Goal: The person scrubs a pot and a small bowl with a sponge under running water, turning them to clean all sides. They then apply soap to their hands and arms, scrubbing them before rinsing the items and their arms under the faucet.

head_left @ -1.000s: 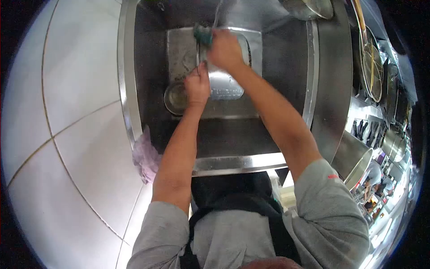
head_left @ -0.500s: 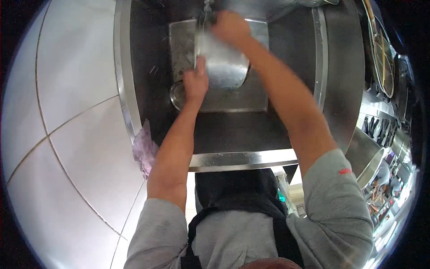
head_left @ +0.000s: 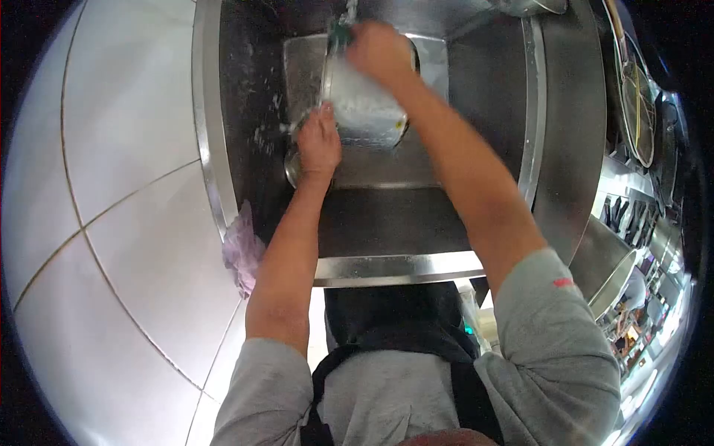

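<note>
A steel pot (head_left: 364,108) is tilted on its side in the steel sink (head_left: 483,89), under a thin stream of water. My left hand (head_left: 318,141) grips the pot's rim at its near left. My right hand (head_left: 379,50) presses a green scouring pad (head_left: 339,33) against the pot's far side, near the rim. Only a corner of the pad shows past my fingers. Water splashes off the pot toward the sink's left wall.
A flat steel tray (head_left: 372,167) lies under the pot, with a small round bowl (head_left: 291,167) at its near left. A purple cloth (head_left: 242,249) hangs over the sink's left corner. White wall tiles (head_left: 111,186) are at left; pots and strainers (head_left: 636,97) are at right.
My right hand has shifted along the pot's far rim with the pad, and the pad shows again. The pot has turned a little, and water now splashes to the left.
</note>
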{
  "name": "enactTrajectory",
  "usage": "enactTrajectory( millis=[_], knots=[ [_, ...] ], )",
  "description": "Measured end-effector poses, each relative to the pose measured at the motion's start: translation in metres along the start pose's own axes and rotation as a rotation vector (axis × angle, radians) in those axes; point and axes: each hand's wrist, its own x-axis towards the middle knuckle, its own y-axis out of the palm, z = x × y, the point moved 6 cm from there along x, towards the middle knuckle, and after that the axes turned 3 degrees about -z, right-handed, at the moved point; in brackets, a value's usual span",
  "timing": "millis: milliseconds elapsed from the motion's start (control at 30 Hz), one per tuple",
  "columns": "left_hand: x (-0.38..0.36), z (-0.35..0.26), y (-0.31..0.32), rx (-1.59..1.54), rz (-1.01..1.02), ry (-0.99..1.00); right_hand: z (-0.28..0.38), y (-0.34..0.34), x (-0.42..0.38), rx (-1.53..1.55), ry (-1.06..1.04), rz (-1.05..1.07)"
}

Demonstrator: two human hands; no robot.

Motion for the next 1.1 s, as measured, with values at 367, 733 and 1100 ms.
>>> enactTrajectory(
  millis=[367,733,1100],
  knots=[
    [-0.007,0.044,0.012,-0.028,0.164,-0.248,0.039,0.028,-0.025,-0.090,-0.237,-0.263],
    [0.024,0.041,-0.005,0.062,0.123,-0.122,0.056,0.019,-0.079,0.113,-0.327,-0.348],
    [0.049,0.059,0.030,0.053,0.052,-0.068,0.009,-0.001,-0.012,-0.024,-0.255,-0.262]
  ],
)
